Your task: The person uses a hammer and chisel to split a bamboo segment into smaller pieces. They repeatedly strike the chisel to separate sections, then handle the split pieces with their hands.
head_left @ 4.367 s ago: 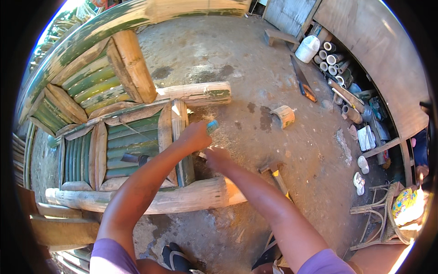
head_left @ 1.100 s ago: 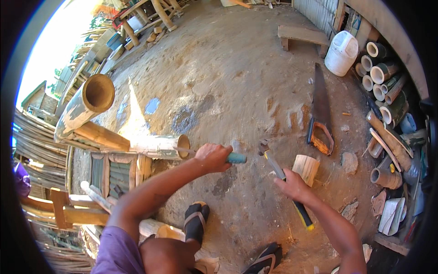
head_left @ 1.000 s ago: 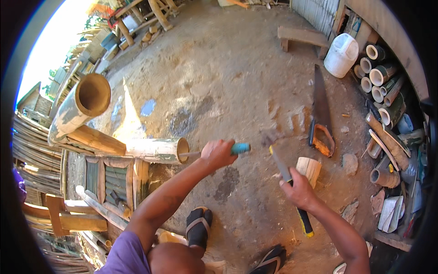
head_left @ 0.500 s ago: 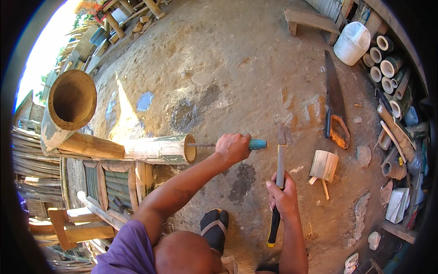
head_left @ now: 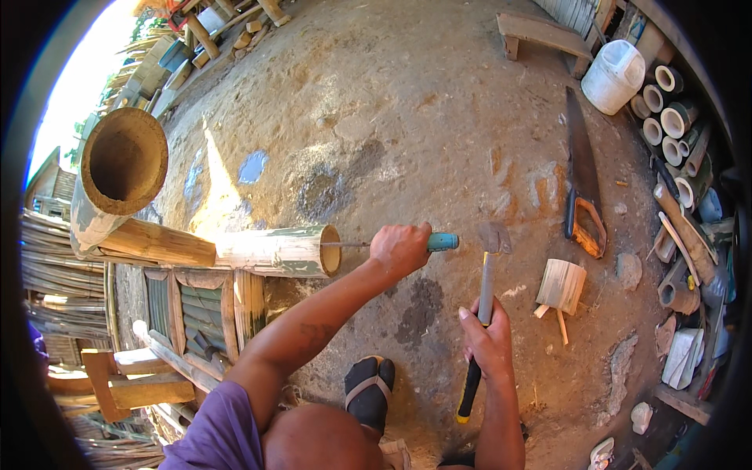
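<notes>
My left hand [head_left: 398, 252] is closed round a teal-handled tool [head_left: 443, 242] with a thin metal shaft, a chisel or a screwdriver; I cannot tell which. Its shaft points left into the open end of a pale bamboo tube [head_left: 274, 251], where the tip is hidden. My right hand [head_left: 487, 341] grips a hammer [head_left: 486, 286] by its grey shaft, above the black and yellow grip. The hammer's head [head_left: 494, 237] is just right of the teal handle's end, with a small gap between them.
A thick hollow wooden cylinder [head_left: 94, 211] stands at the left, by the tube's far end. On the dirt floor to the right lie a handsaw [head_left: 583, 172] and a short bamboo piece [head_left: 562, 286]. Cut bamboo tubes [head_left: 675, 122], a white container [head_left: 613, 77] and a bench [head_left: 544, 33] line the right.
The view has shifted a little. Both hands keep their grips, and the hammer's head sits slightly farther from the handle's end, tilted a bit more to the right.
</notes>
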Available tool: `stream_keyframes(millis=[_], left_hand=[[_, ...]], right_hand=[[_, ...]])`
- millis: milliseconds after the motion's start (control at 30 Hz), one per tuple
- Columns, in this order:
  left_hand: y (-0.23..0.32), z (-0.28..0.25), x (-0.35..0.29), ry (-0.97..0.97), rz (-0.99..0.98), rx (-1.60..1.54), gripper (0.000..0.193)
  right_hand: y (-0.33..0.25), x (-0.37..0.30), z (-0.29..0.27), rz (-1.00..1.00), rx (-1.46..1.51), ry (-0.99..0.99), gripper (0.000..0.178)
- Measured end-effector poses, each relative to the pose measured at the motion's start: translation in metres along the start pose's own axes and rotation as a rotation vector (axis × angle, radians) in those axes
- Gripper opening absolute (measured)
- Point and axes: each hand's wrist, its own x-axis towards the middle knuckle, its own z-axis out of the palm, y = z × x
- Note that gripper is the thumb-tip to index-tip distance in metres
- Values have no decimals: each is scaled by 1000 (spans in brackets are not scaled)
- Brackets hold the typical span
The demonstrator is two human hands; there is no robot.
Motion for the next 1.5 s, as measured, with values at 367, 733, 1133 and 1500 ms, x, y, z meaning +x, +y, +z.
stream_keyframes(millis=[367,733,1133,1500], left_hand=[[-3,3,-4,95,42,-24,18],[-3,0,-2,53,18,-28,21],[-7,2,0,81,2,-47,19],[-15,9,2,135,-31,-30,26]], right_hand=[[8,9,-5,-7,-15,89,19],[5,19,-15,-16,37,203,18],[9,41,-15,17,269,373,17],[9,40,-2,3,290,292,20]])
